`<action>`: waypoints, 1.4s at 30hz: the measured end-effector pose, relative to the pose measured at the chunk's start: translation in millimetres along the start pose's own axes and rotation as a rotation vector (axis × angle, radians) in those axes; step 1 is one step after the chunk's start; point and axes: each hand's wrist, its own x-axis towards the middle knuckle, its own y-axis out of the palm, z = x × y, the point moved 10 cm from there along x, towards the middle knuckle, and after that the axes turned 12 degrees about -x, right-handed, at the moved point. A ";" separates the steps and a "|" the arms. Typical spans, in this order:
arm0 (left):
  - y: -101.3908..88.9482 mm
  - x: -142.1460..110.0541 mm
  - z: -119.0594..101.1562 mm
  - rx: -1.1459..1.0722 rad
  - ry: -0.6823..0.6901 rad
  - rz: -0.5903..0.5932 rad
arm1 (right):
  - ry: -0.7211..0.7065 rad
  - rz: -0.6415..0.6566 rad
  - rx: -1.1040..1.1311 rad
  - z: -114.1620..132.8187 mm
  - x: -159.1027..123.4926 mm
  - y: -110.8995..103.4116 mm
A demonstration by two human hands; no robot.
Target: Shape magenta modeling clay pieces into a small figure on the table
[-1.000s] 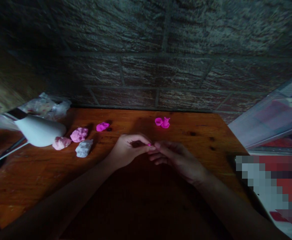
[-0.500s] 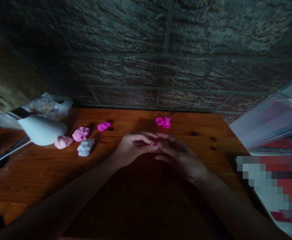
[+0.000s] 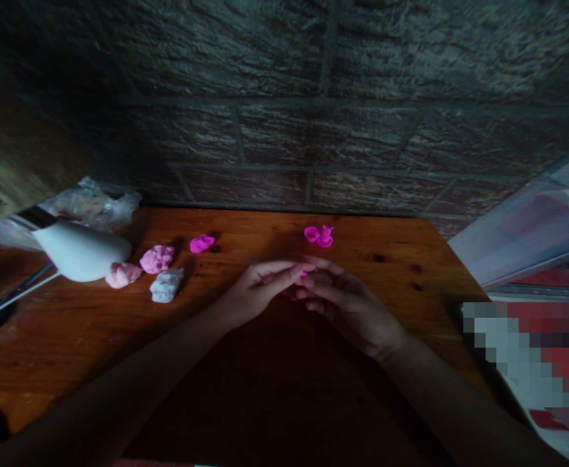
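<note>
My left hand and my right hand meet fingertip to fingertip over the middle of the wooden table. Between their pinched fingers sits a tiny piece of bright pink clay, mostly hidden. Just beyond the hands lies a shaped bright pink clay piece. Farther left rest a small magenta lump, a pink lump, a pale pink lump and a white lump.
A white lamp head on a thin arm lies at the table's left, with a crumpled plastic bag behind it. A dark brick wall backs the table. A clear plastic cover and patterned cloth sit at the right.
Both hands have shifted slightly away from me and closed together more tightly around the small pink piece. The lumps on the table have not moved.
</note>
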 end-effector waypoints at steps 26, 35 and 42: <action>-9.3 0.5 -13.6 0.090 0.101 -0.071 | -0.315 -0.207 -0.430 31.6 -6.9 -14.1; -9.4 0.5 -1.1 0.145 0.011 -0.062 | -0.439 -0.238 -0.562 35.9 -8.9 -15.9; -6.9 0.8 3.9 0.151 -0.022 -0.005 | -0.454 -0.253 -0.763 41.9 -13.8 -12.5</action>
